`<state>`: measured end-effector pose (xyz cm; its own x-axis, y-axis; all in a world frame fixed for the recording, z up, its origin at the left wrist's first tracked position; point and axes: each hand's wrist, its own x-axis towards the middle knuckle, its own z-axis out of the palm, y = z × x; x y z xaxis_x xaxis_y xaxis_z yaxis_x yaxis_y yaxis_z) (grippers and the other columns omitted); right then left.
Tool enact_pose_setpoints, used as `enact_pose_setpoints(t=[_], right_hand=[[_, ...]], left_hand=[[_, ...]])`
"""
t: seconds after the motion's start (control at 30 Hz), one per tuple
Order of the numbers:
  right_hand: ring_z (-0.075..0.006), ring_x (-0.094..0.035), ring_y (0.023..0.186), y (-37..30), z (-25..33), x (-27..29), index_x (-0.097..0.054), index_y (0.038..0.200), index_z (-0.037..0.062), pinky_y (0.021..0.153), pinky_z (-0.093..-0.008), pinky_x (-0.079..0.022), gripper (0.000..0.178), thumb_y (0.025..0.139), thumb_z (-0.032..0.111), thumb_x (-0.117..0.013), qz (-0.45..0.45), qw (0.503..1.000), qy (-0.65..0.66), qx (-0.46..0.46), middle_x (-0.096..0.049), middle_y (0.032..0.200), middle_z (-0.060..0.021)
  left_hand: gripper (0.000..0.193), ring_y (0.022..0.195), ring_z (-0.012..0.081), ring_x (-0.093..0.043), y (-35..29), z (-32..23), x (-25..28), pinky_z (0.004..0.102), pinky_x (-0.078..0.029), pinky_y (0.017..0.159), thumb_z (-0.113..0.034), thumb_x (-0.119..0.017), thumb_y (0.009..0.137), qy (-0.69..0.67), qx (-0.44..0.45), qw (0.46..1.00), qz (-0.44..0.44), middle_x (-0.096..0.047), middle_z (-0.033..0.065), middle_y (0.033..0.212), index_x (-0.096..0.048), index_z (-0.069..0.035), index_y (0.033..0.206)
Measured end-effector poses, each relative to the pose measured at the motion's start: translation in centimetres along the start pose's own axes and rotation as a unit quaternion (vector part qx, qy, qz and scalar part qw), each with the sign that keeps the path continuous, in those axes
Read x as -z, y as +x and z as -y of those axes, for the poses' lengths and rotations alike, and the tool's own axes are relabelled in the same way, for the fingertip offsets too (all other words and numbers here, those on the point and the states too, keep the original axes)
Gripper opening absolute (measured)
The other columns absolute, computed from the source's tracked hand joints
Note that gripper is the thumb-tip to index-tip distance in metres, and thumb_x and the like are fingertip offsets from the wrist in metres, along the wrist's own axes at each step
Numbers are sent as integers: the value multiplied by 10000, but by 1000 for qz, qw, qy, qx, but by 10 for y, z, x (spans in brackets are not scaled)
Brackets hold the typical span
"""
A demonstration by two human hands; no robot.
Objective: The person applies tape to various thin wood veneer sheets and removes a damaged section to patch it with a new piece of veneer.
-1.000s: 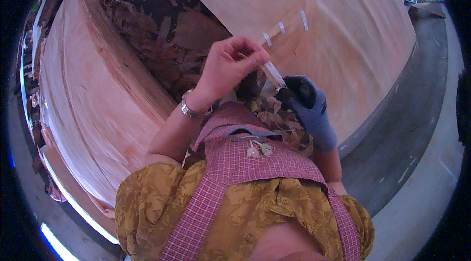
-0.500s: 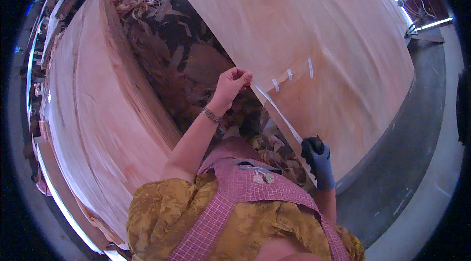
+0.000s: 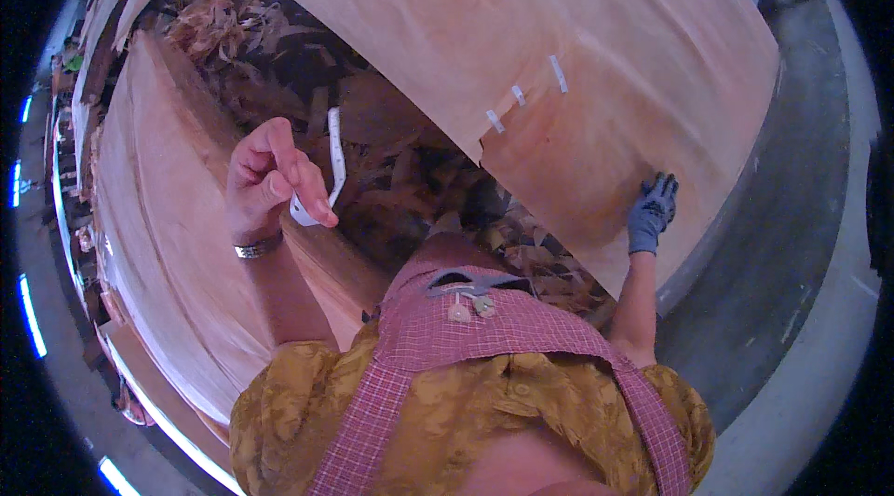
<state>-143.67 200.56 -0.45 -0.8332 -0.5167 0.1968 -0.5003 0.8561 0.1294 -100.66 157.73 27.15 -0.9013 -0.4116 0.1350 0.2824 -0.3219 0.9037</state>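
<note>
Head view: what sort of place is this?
Probably a wood veneer workshop: a broad wooden sheet bearing short white strips, and wood scraps heaped along its left side.

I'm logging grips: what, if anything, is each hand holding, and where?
The left hand holds a white tape strip near its lower, curled end; the gloved right hand rests on the veneer sheet, holding nothing visible.

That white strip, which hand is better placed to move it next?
Probably the left hand: it holds the white strip, while the gloved right hand rests away from it on the wood sheet.
</note>
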Motion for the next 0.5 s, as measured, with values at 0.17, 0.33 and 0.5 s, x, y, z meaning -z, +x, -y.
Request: enact_pose_setpoints(t=[0.17,0.33,0.5], right_hand=[[-329,-424,1339,0,-31,-18,-461,1414,91,1095,-465,-332,485,992,329,-457,25,997,65,19,-447,1460,-155],[-316,-401,1359,13,-41,-33,-430,1440,122,1086,-477,-332,494,1000,346,-418,-7,995,90,44,-421,1486,-133],[-331,-450,1313,34,-57,-39,-424,1438,120,1067,-456,-366,506,1000,373,-430,-13,993,106,57,-457,1454,-140]], left_hand=[[326,644,275,-694,-6,-21,0,364,-580,576,-289,-694,895,67,54,995,-43,-673,190,713,-462,-62,870],[307,675,264,-699,-8,-6,13,356,-579,629,-276,-685,902,79,102,991,-36,-685,192,757,-474,-54,883],[282,723,256,-703,-6,13,18,359,-581,666,-264,-657,922,93,159,983,-7,-688,186,837,-491,-37,902]])
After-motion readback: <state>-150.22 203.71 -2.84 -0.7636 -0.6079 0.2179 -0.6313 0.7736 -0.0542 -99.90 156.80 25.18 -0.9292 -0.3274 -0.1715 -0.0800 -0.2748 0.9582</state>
